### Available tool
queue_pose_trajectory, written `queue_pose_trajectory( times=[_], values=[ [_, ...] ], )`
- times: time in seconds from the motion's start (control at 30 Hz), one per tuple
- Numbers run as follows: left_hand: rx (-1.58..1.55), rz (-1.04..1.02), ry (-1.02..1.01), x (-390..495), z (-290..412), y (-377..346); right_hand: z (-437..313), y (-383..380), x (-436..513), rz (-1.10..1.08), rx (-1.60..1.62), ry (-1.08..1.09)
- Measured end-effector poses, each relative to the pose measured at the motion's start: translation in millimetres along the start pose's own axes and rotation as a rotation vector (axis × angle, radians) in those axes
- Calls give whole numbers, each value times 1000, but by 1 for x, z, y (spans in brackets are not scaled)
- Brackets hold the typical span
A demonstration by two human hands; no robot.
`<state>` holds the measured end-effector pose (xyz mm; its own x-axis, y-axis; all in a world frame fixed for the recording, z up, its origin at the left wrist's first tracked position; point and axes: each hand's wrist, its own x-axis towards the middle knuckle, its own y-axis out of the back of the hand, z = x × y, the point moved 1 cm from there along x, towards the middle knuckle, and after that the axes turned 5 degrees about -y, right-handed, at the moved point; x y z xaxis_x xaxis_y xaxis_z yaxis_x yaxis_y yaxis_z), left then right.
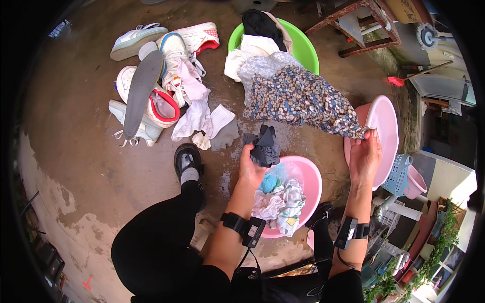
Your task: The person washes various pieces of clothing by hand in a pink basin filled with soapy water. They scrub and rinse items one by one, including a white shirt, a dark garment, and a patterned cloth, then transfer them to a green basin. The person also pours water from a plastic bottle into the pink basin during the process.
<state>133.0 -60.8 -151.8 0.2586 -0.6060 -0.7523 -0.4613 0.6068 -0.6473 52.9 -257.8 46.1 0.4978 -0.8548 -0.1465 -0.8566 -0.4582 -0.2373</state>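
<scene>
A bunched dark grey cloth (266,149) is gripped in my left hand (252,166), just above the far rim of a pink basin (312,189). Wet clothes (280,206) and a light blue piece (268,183) lie in that basin among some suds. With thumb and fingers, my right hand (365,159) pinches one end of a patterned cloth (299,98) covered in small multicoloured spots. The cloth stretches leftward to a green basin (307,49), over a pale blue floral garment (261,68). White (252,47) and black (263,28) garments also hang in the green basin.
Several shoes (197,36), a grey insole (144,94) and white socks (195,117) lie piled on the wet concrete floor (75,83) at left. A pink tub (382,140) tilts beside my right hand, near a blue perforated basket (396,176). A rusty stool (363,34) stands far right.
</scene>
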Motion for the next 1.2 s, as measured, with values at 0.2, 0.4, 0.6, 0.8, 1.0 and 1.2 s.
queue_pose_trajectory(
  times=[0.2,0.4,0.6,0.8,1.0,1.2],
  values=[
    [88,-464,84,-13,-21,-17,-85,23,-131,-209,134,79],
    [459,-593,317,-51,-60,-37,-127,48,-224,-156,387,251],
    [870,-850,561,-109,-84,-38,-167,73,-289,-78,395,453],
    [1024,-841,816,-163,-109,-14,-137,106,-304,424,497,360],
    [1182,-797,1045,-194,-128,26,-41,140,-291,122,392,180],
    [1071,-630,994,-189,-125,31,13,164,-299,345,-794,-218]
  ],
)
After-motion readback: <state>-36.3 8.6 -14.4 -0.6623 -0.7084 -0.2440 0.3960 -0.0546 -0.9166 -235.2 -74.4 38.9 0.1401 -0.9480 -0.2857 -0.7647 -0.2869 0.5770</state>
